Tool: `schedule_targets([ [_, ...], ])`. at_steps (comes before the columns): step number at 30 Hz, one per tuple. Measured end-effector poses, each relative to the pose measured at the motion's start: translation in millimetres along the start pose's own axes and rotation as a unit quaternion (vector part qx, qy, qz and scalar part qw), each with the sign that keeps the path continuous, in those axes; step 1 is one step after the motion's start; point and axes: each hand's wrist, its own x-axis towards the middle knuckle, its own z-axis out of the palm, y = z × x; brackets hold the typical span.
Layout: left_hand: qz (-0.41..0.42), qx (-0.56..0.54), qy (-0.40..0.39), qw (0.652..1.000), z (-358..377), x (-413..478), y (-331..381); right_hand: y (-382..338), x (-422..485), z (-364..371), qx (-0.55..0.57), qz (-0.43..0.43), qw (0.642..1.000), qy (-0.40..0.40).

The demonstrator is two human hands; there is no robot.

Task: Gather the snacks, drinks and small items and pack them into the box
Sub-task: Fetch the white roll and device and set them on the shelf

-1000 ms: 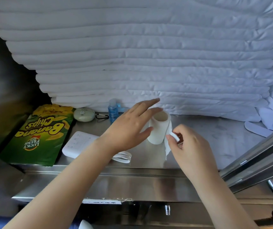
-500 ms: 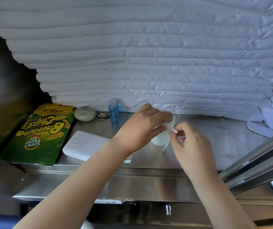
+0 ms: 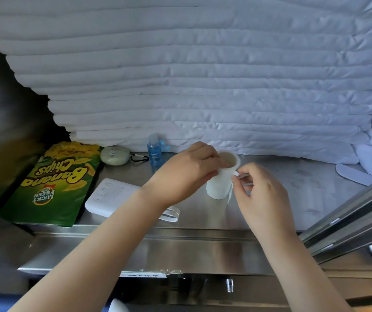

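Your left hand (image 3: 187,172) gripping the white paper roll (image 3: 222,176) on the steel worktop (image 3: 293,199), your right hand (image 3: 259,194) pinching its loose end, banana chips bag (image 3: 50,183) far left.

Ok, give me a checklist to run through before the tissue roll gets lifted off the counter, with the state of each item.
1. Left hand holds the tissue roll at its top rim, fingers reaching into the core: ok.
2. Right hand has the loose tail of paper pinched: ok.
3. Tail wound back against the roll: not ok, a strip hangs down its right side.
4. Roll upright on the steel counter: ok.
5. Blue bottle and power bank stand apart from the roll: ok.
6. Box ready to receive it: cannot tell, no box is in view.
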Motion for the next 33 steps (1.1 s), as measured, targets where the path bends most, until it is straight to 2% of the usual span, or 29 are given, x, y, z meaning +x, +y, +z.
schedule_targets([
  [8, -0.027, -0.002, 0.048, 0.998, 12, 4, 13, -1, -2, 2, 0.033, 0.015, 0.999, -0.017],
  [16, -0.049, -0.055, 0.053, 0.996, 9, -7, 17, -2, 1, 11, 0.098, 0.048, 0.994, -0.025],
  [22, -0.039, -0.045, 0.055, 0.997, 2, -22, 17, -11, 14, 34, 0.104, -0.006, 0.994, -0.012],
  [28, -0.086, -0.002, 0.030, 0.996, -15, -51, -5, -20, 46, 66, 0.186, -0.025, 0.980, -0.069],
  [33, -0.145, 0.032, 0.002, 0.989, -30, -84, -21, -34, 70, 92, 0.255, -0.005, 0.960, -0.113],
])
